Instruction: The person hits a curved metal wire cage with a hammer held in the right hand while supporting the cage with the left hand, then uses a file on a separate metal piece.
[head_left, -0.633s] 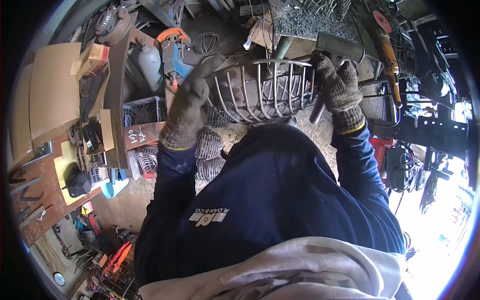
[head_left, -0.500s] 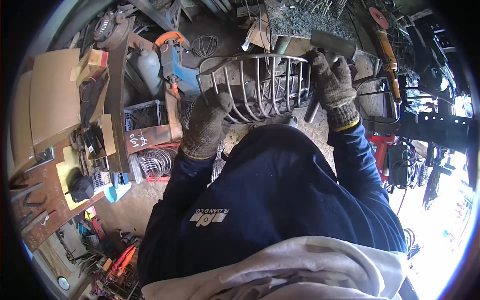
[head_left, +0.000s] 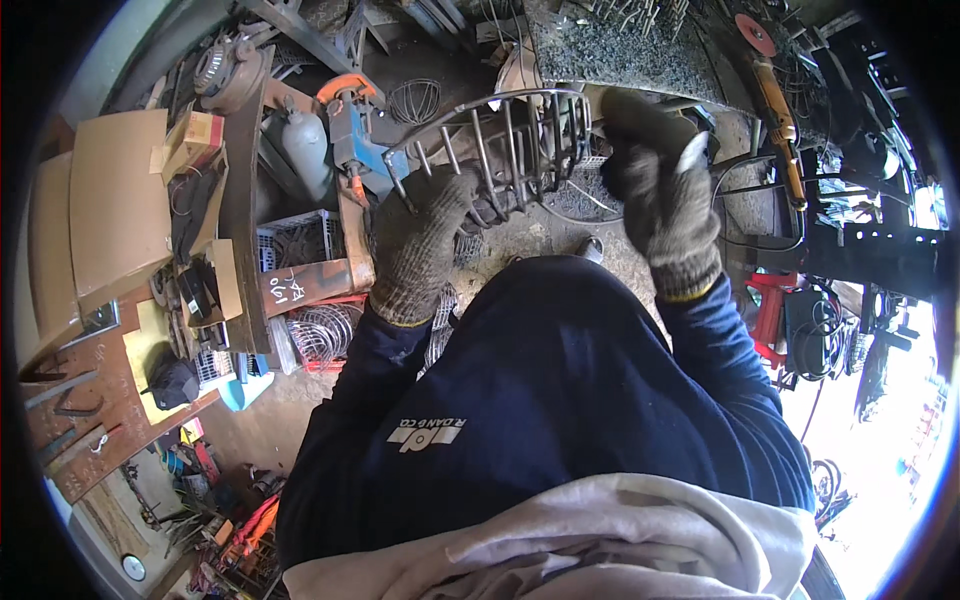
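My left hand (head_left: 425,245), in a grey-brown knit glove, is closed around the left end of a curved rack (head_left: 511,150) of bent metal rods. The rack is held up in front of me, tilted, its right end farther away. My right hand (head_left: 672,215), gloved the same way, is closed around a hammer (head_left: 645,118). The dark hammer head is smeared by motion and stands to the right of the rack, apart from it. Most of the hammer handle is hidden by the glove.
At the front right a grit-covered bench (head_left: 630,55) stands close behind the hammer. An orange angle grinder (head_left: 775,110) lies to its right. A grey gas cylinder (head_left: 306,145) and a blue-and-orange clamp-like tool (head_left: 360,130) are left of the rack, with cardboard boxes (head_left: 118,205) farther left.
The rack has tilted and turned, its right end shifting left and away from my right hand. The hammer has swung, its head moving left and slightly down, now blurred.
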